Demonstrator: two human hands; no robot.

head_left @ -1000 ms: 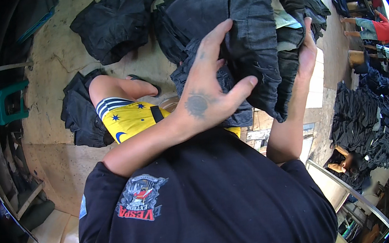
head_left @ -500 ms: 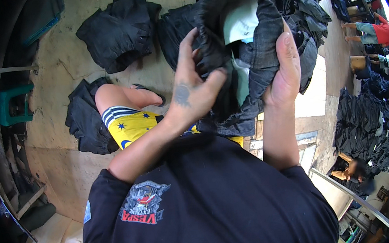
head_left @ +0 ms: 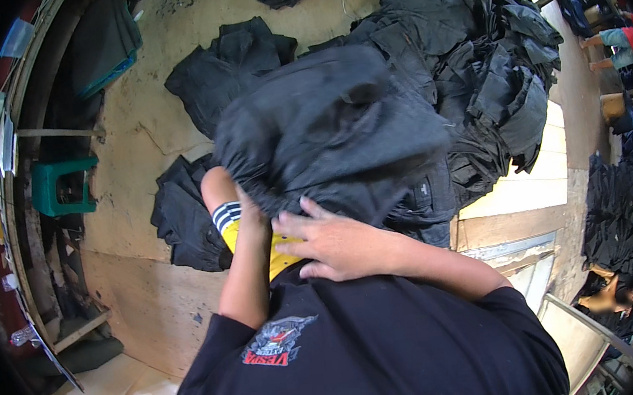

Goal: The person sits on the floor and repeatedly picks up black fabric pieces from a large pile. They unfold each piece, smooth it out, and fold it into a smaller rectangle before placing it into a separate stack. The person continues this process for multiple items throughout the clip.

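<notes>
**Dark garment gathered at the lap**

The right hand (head_left: 337, 243) lay spread flat, fingers open, pressing the lower edge of the dark garment (head_left: 332, 130) bunched above the lap. The left hand (head_left: 250, 214) was tucked under the cloth; its grip could not be told. Smoothing seemingly underway; the next move likely needs both edges found.

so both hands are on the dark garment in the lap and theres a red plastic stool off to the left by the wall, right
Not quite: the plastic stool is green, not red, as the head view shows. The rest holds: the left hand and right hand are on the dark garment.
</notes>
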